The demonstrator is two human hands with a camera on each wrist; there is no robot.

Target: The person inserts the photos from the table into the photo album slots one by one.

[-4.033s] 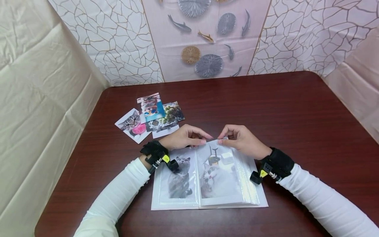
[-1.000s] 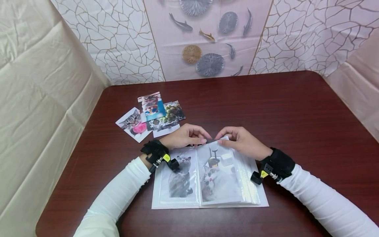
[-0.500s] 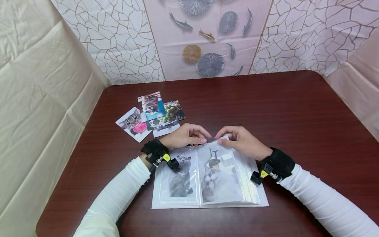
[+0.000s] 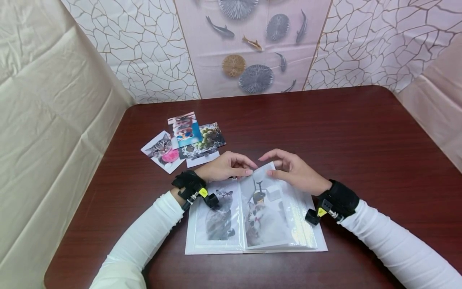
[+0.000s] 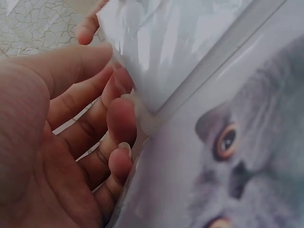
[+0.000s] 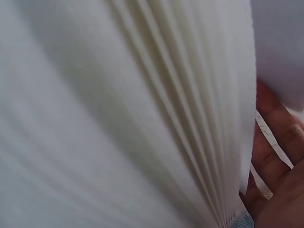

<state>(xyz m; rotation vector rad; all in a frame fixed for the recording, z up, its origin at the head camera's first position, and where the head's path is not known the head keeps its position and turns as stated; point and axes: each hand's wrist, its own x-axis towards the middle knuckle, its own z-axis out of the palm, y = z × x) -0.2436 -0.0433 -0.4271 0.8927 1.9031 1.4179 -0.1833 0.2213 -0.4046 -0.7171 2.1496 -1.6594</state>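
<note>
A white photo album [image 4: 321,241] lies open on the table, with a grey cat photo [image 4: 219,220] in its left sleeve and a white cat photo [image 4: 267,224] on the raised right page. My left hand [image 4: 227,165] pinches the top of that page near the spine; in the left wrist view, fingertips [image 5: 121,118] touch the clear sleeve's edge [image 5: 142,102]. My right hand [image 4: 294,170] holds the page's top right corner, thumb in front, some fingers behind, index finger lifted off. In the right wrist view, fanned page edges [image 6: 190,118] hide the thumb.
Several loose photos lie overlapping behind my left hand: a tabby cat with a pink ball [image 4: 162,152], a blue-edged one [image 4: 185,130], a plant picture [image 4: 209,140], and a partly covered one [image 4: 202,159]. The brown table [image 4: 343,124] meets patterned cloth [image 4: 252,60] at the back.
The page's top right corner has shifted slightly left and upward. My right index finger has lifted away from it, and the hand has spread a little. My left hand has stayed almost still.
</note>
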